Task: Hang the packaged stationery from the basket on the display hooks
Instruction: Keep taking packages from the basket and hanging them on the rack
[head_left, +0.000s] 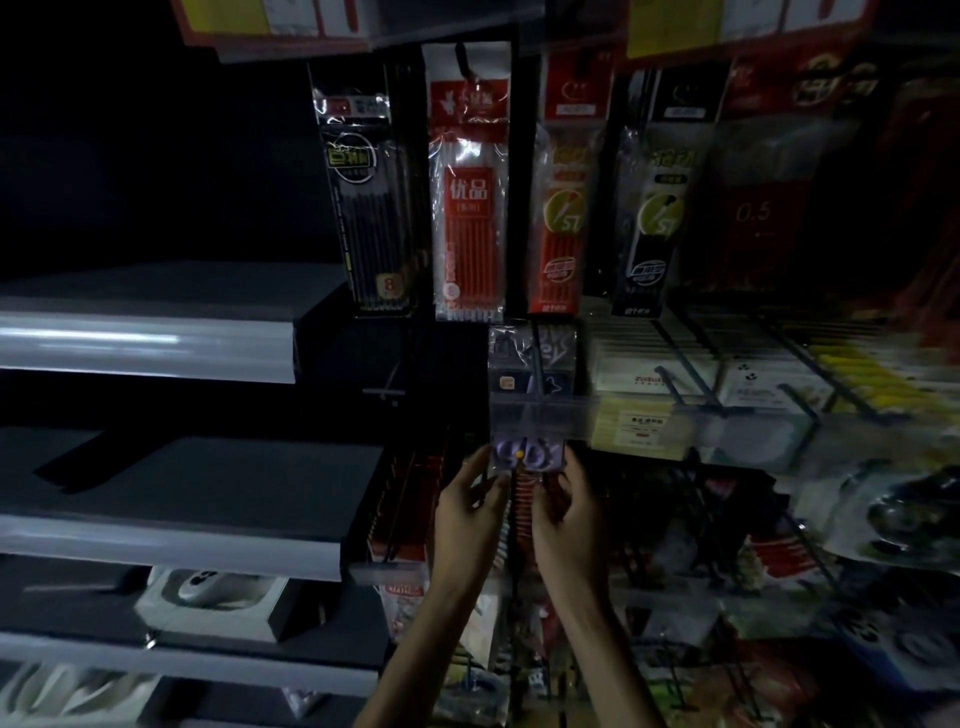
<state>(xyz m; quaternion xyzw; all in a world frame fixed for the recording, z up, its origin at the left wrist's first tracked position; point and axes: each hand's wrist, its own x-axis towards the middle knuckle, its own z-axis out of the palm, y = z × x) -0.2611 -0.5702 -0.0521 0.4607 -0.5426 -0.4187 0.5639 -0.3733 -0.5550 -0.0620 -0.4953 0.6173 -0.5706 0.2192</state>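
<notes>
Two edges of the purple pack (527, 453) are pinched: left grip (470, 501) on one, right grip (567, 501) on the other, by a hook (518, 455).

Hanging side by side from hooks (464, 60) on the dark rack (522, 182): a black pen pack (371, 208), a red pen pack (470, 208), a red-and-yellow pack (563, 208), a second black pack (652, 208). Sitting on the lowest grey shelf (234, 670) at left, possibly a boxed white mouse (213, 592).
</notes>
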